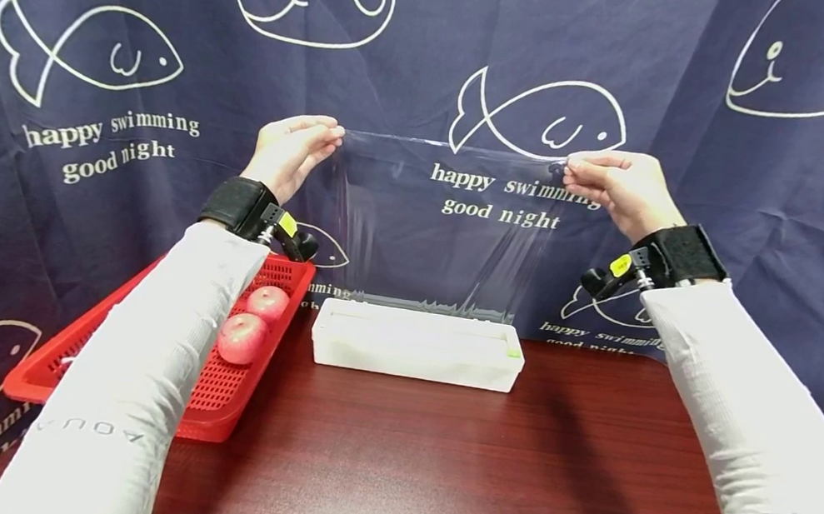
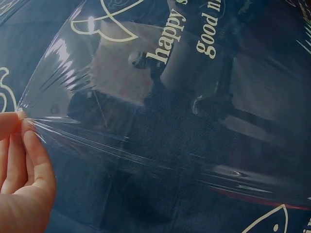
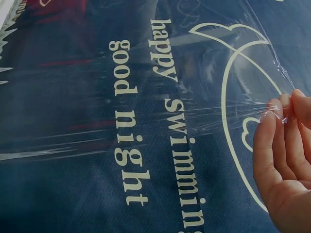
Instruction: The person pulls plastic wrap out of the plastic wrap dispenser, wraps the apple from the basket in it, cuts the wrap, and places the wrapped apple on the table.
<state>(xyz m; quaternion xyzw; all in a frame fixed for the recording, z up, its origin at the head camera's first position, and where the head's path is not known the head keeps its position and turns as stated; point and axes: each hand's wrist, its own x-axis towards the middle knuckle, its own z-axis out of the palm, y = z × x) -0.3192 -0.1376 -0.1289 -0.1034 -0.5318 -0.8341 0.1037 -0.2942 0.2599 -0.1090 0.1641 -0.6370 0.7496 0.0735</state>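
Note:
A clear sheet of plastic wrap (image 1: pixel 429 234) rises from the white dispenser box (image 1: pixel 417 348) on the table and is stretched taut between two hands. My left hand (image 1: pixel 293 152) pinches its upper left corner between thumb and fingers. At the upper right corner my right hand (image 1: pixel 626 189) does the same. In the left wrist view, creases in the wrap (image 2: pixel 97 141) fan out from the pinching left fingertips (image 2: pixel 36 145). Similar creases run to the right fingertips (image 3: pixel 267 119) in the right wrist view. Jagged teeth show along the box's back edge.
A red plastic basket (image 1: pixel 213 429) stands at the left of the table, partly behind the left sleeve, with pink apples (image 1: pixel 243 338) in it. The reddish-brown table (image 1: pixel 390 464) meets a dark blue curtain (image 1: pixel 414 98) printed with fish and whales.

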